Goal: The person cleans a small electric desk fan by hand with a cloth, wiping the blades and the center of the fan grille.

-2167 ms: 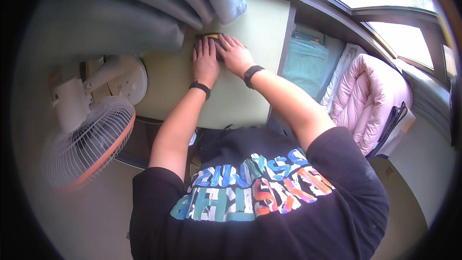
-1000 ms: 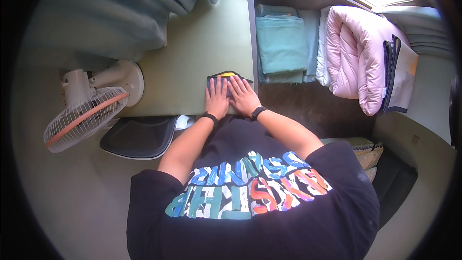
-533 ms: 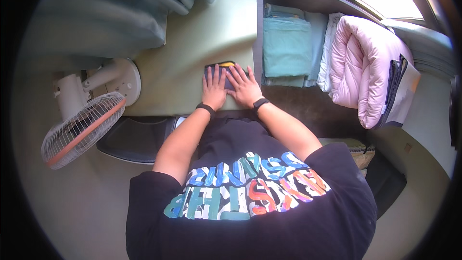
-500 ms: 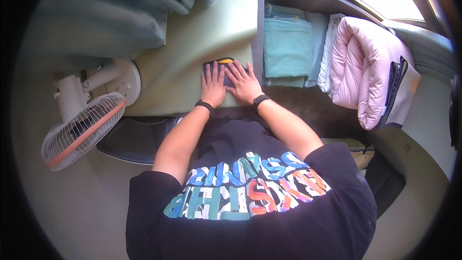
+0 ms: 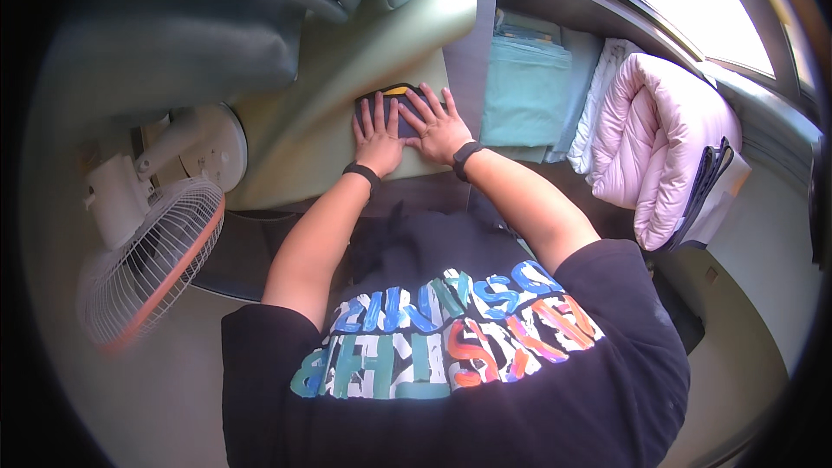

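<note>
A dark, flat folded cloth-like piece (image 5: 401, 110) with a yellow patch at its far edge lies on a pale green sheet (image 5: 338, 143); I cannot tell its exact kind. Flat on its left part rests my left hand (image 5: 379, 144), fingers stretched forward. My right hand (image 5: 440, 132) presses on its right part with the fingers spread. The two thumbs nearly meet in the middle. Beneath, the sheet has a raised diagonal ripple and lies askew on the dark tabletop (image 5: 468, 61), which shows along its right and near edges.
At the left stands a white fan (image 5: 156, 251) with an orange rim. Grey-green curtain cloth (image 5: 191, 35) hangs at far left. To the right sit folded teal cloths (image 5: 527, 91) and a rolled pink quilt (image 5: 663, 139), below a window (image 5: 715, 30).
Both hands have pushed the dark piece slightly forward and left. The green sheet has slid and twisted with them, baring more tabletop at its right and near edges. The view has shifted a little.
</note>
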`<action>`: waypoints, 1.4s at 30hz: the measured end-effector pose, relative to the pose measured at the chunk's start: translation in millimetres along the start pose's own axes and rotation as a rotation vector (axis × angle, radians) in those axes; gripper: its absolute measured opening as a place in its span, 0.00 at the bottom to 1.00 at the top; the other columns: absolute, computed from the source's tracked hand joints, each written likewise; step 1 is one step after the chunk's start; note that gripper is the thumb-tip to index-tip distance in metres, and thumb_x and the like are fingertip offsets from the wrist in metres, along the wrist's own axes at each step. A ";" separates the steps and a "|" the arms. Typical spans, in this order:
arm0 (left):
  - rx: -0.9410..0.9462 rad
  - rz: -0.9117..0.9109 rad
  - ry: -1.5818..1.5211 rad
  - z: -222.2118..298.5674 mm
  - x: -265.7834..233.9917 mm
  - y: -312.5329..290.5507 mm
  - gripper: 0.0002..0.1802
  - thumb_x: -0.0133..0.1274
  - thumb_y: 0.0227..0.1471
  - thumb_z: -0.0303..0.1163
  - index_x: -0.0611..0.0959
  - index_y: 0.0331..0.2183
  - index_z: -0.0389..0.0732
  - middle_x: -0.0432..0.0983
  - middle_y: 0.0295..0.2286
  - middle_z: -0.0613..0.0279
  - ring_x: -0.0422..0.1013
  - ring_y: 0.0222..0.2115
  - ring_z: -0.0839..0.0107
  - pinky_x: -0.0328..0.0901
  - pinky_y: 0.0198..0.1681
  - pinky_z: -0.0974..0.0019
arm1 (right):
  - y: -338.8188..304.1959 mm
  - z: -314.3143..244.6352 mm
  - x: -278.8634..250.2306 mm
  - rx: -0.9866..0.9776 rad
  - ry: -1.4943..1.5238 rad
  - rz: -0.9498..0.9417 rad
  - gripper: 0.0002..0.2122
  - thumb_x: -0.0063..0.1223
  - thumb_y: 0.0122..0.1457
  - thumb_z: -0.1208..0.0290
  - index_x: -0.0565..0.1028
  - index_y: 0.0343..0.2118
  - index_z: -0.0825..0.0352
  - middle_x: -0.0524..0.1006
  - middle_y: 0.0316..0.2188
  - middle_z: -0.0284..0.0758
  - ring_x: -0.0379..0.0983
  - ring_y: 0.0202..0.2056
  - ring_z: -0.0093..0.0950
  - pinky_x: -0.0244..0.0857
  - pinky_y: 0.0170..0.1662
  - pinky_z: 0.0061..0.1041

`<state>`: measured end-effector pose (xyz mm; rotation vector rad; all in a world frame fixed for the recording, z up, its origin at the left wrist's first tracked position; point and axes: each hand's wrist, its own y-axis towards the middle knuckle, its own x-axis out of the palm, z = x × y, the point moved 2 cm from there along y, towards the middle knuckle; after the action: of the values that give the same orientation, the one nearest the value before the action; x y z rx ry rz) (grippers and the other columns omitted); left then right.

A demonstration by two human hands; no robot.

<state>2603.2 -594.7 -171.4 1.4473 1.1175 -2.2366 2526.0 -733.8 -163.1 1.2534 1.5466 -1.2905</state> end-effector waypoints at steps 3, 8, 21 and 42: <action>0.009 0.035 0.001 -6.2 9.0 3.4 0.51 0.54 0.56 0.50 0.43 0.69 0.47 0.24 0.68 0.51 0.24 0.68 0.41 0.29 0.66 0.31 | 1.9 -2.2 -2.6 0.001 -0.001 -0.012 0.35 0.35 0.64 0.40 0.51 0.70 0.54 0.46 0.71 0.34 0.31 0.72 0.39 0.27 0.70 0.54; 0.016 0.050 0.018 -7.4 1.8 4.5 0.52 0.55 0.55 0.50 0.43 0.69 0.48 0.24 0.69 0.53 0.25 0.68 0.42 0.30 0.66 0.33 | 2.1 -9.1 -6.5 0.045 -0.018 -0.013 0.36 0.36 0.64 0.40 0.49 0.70 0.53 0.44 0.72 0.33 0.31 0.72 0.39 0.30 0.70 0.53; 0.184 0.093 0.166 9.4 54.8 -54.6 0.53 0.57 0.52 0.50 0.47 0.68 0.49 0.30 0.69 0.53 0.30 0.69 0.45 0.36 0.67 0.36 | -81.1 -46.2 44.7 0.177 0.041 -0.061 0.41 0.47 0.59 0.42 0.45 0.71 0.50 0.39 0.73 0.34 0.29 0.72 0.43 0.31 0.70 0.54; 0.040 0.061 -0.777 13.4 65.6 -88.2 0.27 0.65 0.38 0.32 0.81 0.45 0.40 0.79 0.33 0.53 0.75 0.38 0.56 0.69 0.48 0.59 | -129.8 -3.8 63.6 0.138 0.802 0.199 0.22 0.63 0.45 0.73 0.75 0.47 0.66 0.77 0.42 0.37 0.72 0.45 0.33 0.67 0.49 0.27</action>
<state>2512.5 -532.6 -184.1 0.4911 0.7451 -2.4252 2385.1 -718.0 -191.2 2.1208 1.7997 -0.8001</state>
